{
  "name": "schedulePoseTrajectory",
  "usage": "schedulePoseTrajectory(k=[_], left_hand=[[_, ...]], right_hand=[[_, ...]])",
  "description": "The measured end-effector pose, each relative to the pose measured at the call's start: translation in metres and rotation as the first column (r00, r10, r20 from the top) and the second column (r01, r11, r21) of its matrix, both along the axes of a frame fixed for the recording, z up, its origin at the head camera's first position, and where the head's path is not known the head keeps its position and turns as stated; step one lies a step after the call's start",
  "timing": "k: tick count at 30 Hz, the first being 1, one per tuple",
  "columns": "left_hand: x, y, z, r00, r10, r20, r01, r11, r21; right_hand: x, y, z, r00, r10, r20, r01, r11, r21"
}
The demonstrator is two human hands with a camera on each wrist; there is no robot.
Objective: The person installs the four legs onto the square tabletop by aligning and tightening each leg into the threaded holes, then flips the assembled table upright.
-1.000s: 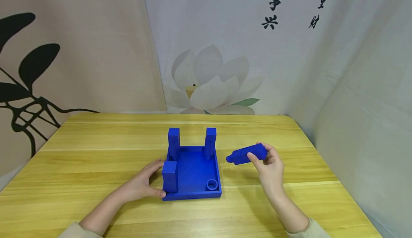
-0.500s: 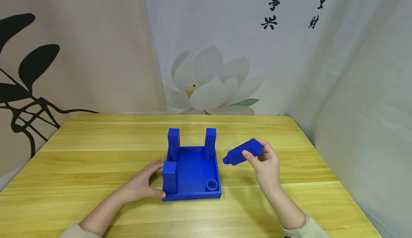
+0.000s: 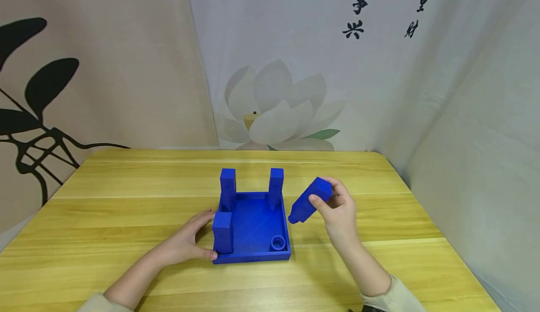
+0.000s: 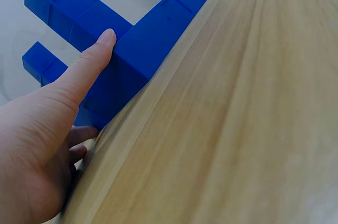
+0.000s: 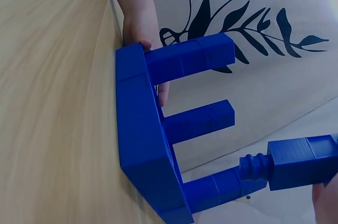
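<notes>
A shallow blue tabletop (image 3: 253, 218) with a raised rim lies upside down on the wooden table. Blue square legs stand upright at three of its corners: front left (image 3: 223, 232), back left (image 3: 228, 188) and back right (image 3: 276, 185). At the front right corner is a round socket (image 3: 277, 242). My left hand (image 3: 185, 240) holds the tabletop's left side, thumb at the front corner. My right hand (image 3: 341, 213) grips a loose blue leg (image 3: 311, 200), tilted in the air right of the tabletop. Its threaded end (image 5: 254, 167) points down and left.
The wooden table (image 3: 147, 195) extends all round the pieces. Behind it hangs a pale cloth backdrop (image 3: 147, 68) with printed plants and characters. Another cloth (image 3: 476, 138) hangs along the right side.
My right hand has moved left with the loose leg, bringing it closer to the tabletop and tilting it more upright, threaded end lower. The left hand and tabletop have stayed put.
</notes>
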State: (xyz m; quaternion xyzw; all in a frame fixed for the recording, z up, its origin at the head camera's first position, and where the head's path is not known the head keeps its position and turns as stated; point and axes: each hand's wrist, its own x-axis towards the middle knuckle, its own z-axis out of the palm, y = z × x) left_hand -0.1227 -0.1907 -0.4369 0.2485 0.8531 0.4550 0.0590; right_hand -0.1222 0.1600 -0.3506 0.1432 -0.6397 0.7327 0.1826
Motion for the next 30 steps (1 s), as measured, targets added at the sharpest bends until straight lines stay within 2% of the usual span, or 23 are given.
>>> schedulePoseTrajectory(k=[9,19,30], left_hand=[[0.000,0.000,0.000,1.000,0.000,0.008,0.000,1.000,0.005],[0.001,0.001,0.001,1.000,0.008,0.015,-0.008,1.000,-0.008],[0.001,0.000,0.001,1.000,0.019,0.017,-0.018,1.000,-0.021]], right_hand=[[-0.001,-0.012,0.002,0.996,0.084,-0.038,-0.083,0.997,0.005],[0.001,-0.020,-0.003,0.996,0.091,0.015,-0.092,0.986,0.136],[0.003,-0.024,-0.010,0.983,0.182,-0.004,-0.179,0.970,0.166]])
